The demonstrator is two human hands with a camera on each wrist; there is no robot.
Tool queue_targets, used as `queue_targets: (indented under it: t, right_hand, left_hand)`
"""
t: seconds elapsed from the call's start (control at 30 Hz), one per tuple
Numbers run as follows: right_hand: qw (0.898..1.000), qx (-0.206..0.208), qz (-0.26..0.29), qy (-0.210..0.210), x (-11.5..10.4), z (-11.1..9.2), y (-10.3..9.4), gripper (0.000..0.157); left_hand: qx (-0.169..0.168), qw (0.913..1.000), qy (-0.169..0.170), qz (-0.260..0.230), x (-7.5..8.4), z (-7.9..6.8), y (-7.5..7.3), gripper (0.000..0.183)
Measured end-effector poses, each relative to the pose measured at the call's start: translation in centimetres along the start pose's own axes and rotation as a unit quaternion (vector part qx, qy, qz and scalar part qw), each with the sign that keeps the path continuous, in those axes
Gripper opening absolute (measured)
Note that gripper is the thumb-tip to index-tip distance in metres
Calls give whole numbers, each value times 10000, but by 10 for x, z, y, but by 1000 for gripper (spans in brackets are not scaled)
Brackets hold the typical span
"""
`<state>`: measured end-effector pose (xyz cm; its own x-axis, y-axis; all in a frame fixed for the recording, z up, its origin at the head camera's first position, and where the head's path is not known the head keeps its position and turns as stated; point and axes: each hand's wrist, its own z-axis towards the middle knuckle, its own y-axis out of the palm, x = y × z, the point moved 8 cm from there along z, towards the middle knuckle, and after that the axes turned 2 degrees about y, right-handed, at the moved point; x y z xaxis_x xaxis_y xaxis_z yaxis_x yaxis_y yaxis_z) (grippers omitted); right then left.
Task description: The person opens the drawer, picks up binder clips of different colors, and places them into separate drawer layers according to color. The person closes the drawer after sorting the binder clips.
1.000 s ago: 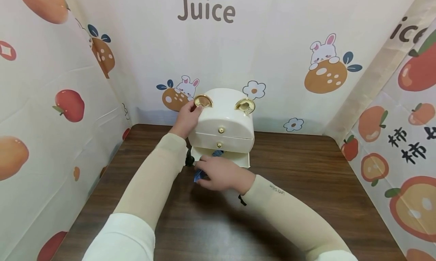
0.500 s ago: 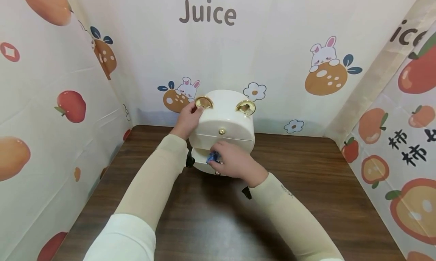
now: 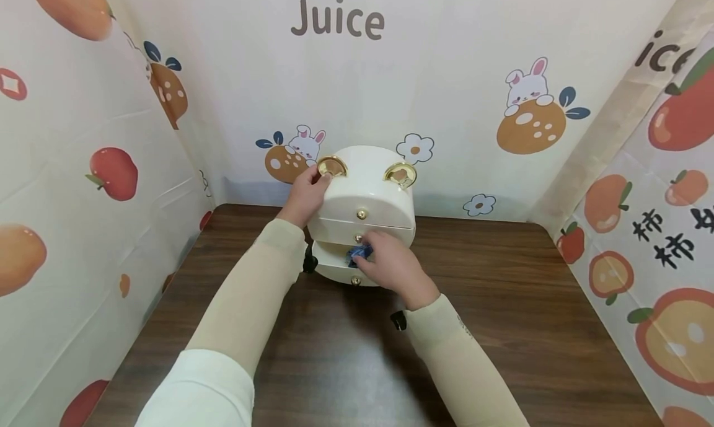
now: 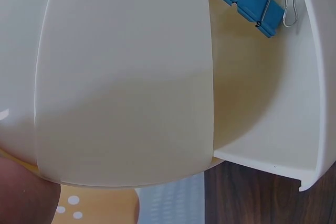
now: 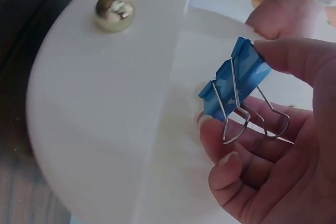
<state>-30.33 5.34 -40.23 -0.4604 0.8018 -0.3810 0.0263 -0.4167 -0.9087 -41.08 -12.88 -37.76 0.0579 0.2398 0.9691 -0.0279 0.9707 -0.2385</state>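
Observation:
A white mini drawer cabinet (image 3: pixel 368 207) with gold round ears stands on the table, its bottom drawer (image 3: pixel 334 273) pulled out. My left hand (image 3: pixel 307 194) holds the cabinet's upper left side by the ear, thumb in front; in the left wrist view only a bit of that hand shows. Over the drawer, my right hand (image 3: pixel 390 263) pinches a blue binder clip (image 5: pixel 236 80) between thumb and fingers, its wire handles towards the palm. Another blue binder clip (image 4: pixel 252 3) lies in the drawer. Part of a further blue piece with wire handles shows at that view's top edge.
The two upper drawers are closed, each with a gold knob (image 3: pixel 361 214). A dark wood table (image 3: pixel 474 328) lies around the cabinet. Fruit-printed curtains (image 3: pixel 457 55) hang behind and at both sides. A black strap end (image 3: pixel 398 320) hangs at the right wrist.
My right hand has moved up and away from me, carrying the blue binder clip from in front of the open drawer to over it. The left hand keeps its place on the cabinet.

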Motion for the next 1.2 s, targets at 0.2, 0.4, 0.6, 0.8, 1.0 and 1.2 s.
queue_targets:
  t: [0.2,0.4,0.6,0.8,1.0,1.2]
  right_hand:
    - [9995,-21,-3,299,12,-1,11,27]
    - [9977,12,-311,609,20,2,23,29]
    - [9955,-11,-540,773,17,7,34,31]
    - [9920,-125,-581,1111,16,10,42,34]
    - [9919,-94,-478,1174,18,7,43,31]
    - [9921,-61,-465,1165,19,4,42,23]
  left_hand:
    - [0,10000,-1,25,0,0,0,38]
    - [-11,10000,-63,19,0,-1,1,40]
    - [20,10000,-50,14,-1,-1,0,39]
    - [41,10000,-29,-10,-1,-1,0,39]
    - [31,10000,-48,6,-1,-1,0,40]
    - [-14,10000,-85,25,-2,0,-1,42]
